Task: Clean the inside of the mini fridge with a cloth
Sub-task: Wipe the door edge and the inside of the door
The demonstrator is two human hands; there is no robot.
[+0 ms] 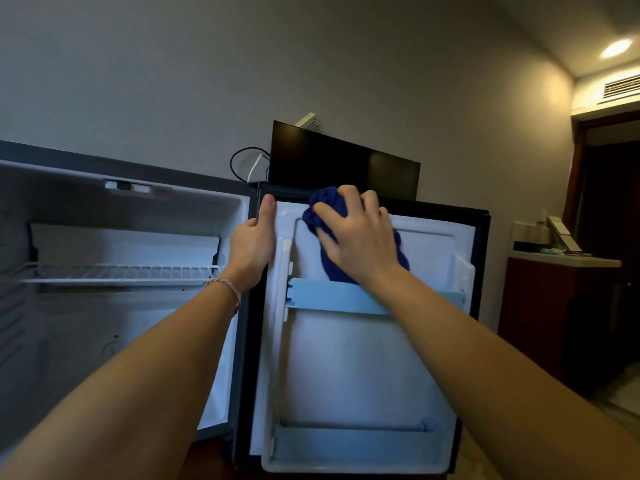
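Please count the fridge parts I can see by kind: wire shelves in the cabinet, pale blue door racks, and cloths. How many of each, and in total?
Wire shelf in the cabinet: 1
Pale blue door racks, upper and lower: 2
Dark blue cloth under the right hand: 1
Total: 4

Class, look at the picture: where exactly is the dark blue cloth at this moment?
In the head view, the bunched dark blue cloth lies right of centre, pressed by the right hand against the open white fridge door's upper inner panel, just above the pale blue door shelf rail.
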